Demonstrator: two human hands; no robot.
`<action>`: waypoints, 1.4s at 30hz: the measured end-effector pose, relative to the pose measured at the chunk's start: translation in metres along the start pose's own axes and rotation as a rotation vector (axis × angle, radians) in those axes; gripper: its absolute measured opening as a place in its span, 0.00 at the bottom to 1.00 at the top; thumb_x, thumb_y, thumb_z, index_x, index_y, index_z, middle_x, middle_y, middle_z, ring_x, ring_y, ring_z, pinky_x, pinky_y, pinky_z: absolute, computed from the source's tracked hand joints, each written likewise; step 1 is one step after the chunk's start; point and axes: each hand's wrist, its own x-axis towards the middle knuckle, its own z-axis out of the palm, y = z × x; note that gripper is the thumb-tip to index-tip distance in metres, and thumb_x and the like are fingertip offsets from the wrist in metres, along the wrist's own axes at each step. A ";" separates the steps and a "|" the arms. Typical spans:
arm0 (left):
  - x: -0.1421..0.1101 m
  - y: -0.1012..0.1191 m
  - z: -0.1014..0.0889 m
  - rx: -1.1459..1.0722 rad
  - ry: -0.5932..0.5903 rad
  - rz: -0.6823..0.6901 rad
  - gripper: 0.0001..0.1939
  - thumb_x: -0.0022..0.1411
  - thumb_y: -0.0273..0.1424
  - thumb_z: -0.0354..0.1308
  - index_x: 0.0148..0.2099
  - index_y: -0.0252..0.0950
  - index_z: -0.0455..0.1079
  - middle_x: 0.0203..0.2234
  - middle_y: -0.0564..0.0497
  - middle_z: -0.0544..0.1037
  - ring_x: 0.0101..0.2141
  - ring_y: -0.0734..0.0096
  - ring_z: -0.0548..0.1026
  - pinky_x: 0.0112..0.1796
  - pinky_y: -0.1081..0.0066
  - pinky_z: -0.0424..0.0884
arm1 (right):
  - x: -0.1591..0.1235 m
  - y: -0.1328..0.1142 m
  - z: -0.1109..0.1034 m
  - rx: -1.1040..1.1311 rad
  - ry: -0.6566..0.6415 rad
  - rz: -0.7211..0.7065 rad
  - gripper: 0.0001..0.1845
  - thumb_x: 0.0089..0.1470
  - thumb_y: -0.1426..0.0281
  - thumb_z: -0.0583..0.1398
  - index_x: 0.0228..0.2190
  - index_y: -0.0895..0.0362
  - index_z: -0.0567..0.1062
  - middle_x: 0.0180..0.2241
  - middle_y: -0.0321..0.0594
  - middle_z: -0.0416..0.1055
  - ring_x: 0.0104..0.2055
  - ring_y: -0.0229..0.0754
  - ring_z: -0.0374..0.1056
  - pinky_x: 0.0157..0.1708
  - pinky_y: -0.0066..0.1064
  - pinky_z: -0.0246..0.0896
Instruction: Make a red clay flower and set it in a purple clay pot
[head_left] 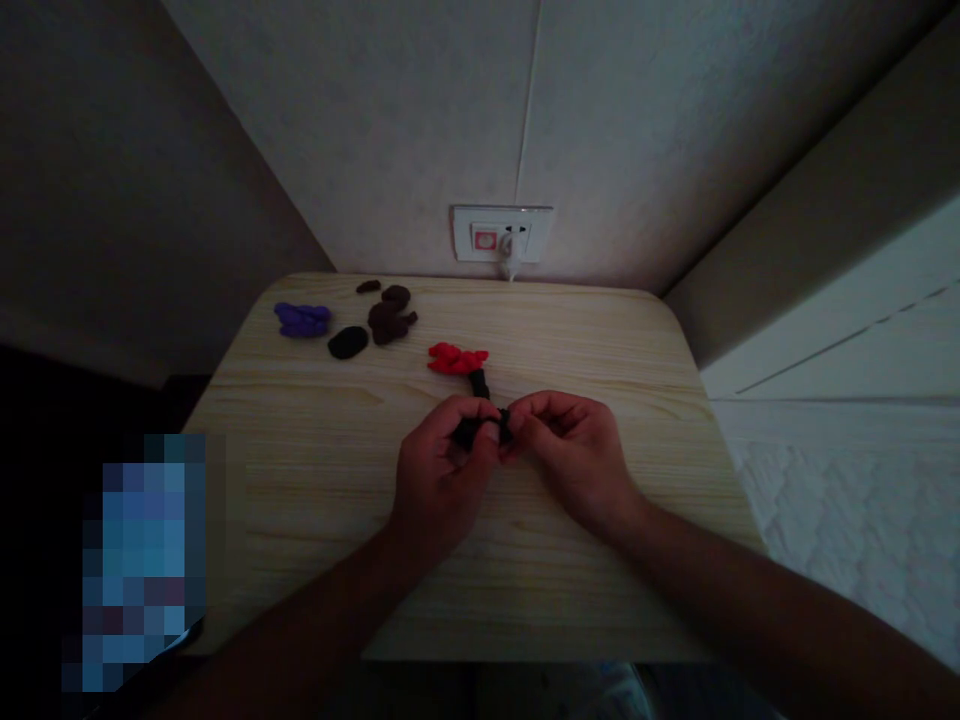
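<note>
A piece of black modelling clay (465, 434) is pinched between the fingertips of my left hand (448, 465) and my right hand (581, 450), close together over the table. Both hands are closed on it, and the fingers hide part of its shape. Just beyond my fingers lies a short black clay strip (478, 384). Its far end meets a lumpy red clay piece (457, 358). Whether the strip joins the black clay in my hands I cannot tell.
On the wooden table (600, 350), purple clay (302, 320), a black clay disc (348, 343) and brown clay lumps (390, 322) lie at the back left. A wall socket (502, 235) with a plug is behind. A blurred-out bright patch (146, 560) stands at the left edge.
</note>
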 end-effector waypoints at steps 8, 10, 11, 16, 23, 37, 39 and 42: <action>-0.002 -0.003 -0.003 0.116 0.048 0.094 0.04 0.64 0.26 0.61 0.42 0.38 0.73 0.31 0.55 0.79 0.30 0.75 0.77 0.33 0.76 0.74 | -0.004 -0.005 -0.005 -0.018 0.007 -0.096 0.18 0.39 0.67 0.78 0.31 0.56 0.80 0.28 0.35 0.80 0.28 0.37 0.77 0.31 0.25 0.77; -0.002 -0.004 -0.003 0.140 0.060 0.108 0.06 0.62 0.25 0.61 0.42 0.39 0.73 0.31 0.55 0.79 0.31 0.74 0.77 0.34 0.76 0.74 | -0.004 -0.005 -0.007 -0.025 0.000 -0.096 0.17 0.40 0.68 0.78 0.32 0.56 0.81 0.30 0.37 0.82 0.31 0.38 0.78 0.35 0.27 0.78; -0.002 -0.004 -0.003 0.143 0.064 0.109 0.07 0.61 0.24 0.62 0.42 0.39 0.73 0.31 0.55 0.79 0.31 0.74 0.77 0.34 0.76 0.74 | -0.004 -0.004 -0.008 -0.025 -0.003 -0.097 0.16 0.40 0.68 0.78 0.33 0.55 0.82 0.31 0.37 0.82 0.31 0.38 0.79 0.36 0.27 0.78; -0.001 -0.002 -0.001 0.195 0.086 0.126 0.08 0.59 0.24 0.63 0.42 0.37 0.75 0.30 0.55 0.80 0.29 0.74 0.76 0.31 0.76 0.73 | -0.005 -0.002 -0.008 -0.090 0.024 -0.108 0.13 0.41 0.69 0.76 0.32 0.55 0.82 0.29 0.38 0.82 0.30 0.40 0.78 0.34 0.30 0.79; -0.004 -0.002 0.000 0.254 0.059 0.129 0.06 0.59 0.23 0.62 0.39 0.36 0.76 0.29 0.54 0.79 0.28 0.75 0.74 0.30 0.75 0.71 | -0.009 -0.001 0.001 -0.246 0.128 -0.146 0.06 0.44 0.71 0.69 0.28 0.56 0.79 0.26 0.38 0.80 0.25 0.38 0.75 0.27 0.27 0.75; -0.001 -0.001 0.002 -0.039 0.034 -0.067 0.04 0.59 0.24 0.59 0.36 0.37 0.75 0.26 0.55 0.79 0.24 0.74 0.75 0.26 0.76 0.72 | -0.005 0.001 -0.002 -0.098 0.020 -0.041 0.10 0.47 0.66 0.71 0.29 0.56 0.78 0.22 0.35 0.77 0.22 0.38 0.74 0.25 0.28 0.74; -0.001 0.000 0.002 -0.056 0.035 -0.042 0.04 0.59 0.26 0.61 0.38 0.37 0.75 0.27 0.54 0.79 0.26 0.73 0.76 0.28 0.75 0.74 | -0.005 -0.002 -0.002 -0.075 0.023 -0.062 0.11 0.46 0.66 0.72 0.29 0.56 0.78 0.23 0.35 0.77 0.22 0.37 0.74 0.25 0.28 0.74; -0.001 0.002 0.001 -0.010 0.049 0.022 0.06 0.59 0.27 0.64 0.40 0.37 0.76 0.31 0.53 0.80 0.30 0.72 0.76 0.32 0.74 0.74 | -0.005 -0.004 -0.003 -0.069 0.042 -0.110 0.11 0.45 0.69 0.74 0.29 0.56 0.79 0.23 0.35 0.78 0.23 0.36 0.74 0.25 0.26 0.74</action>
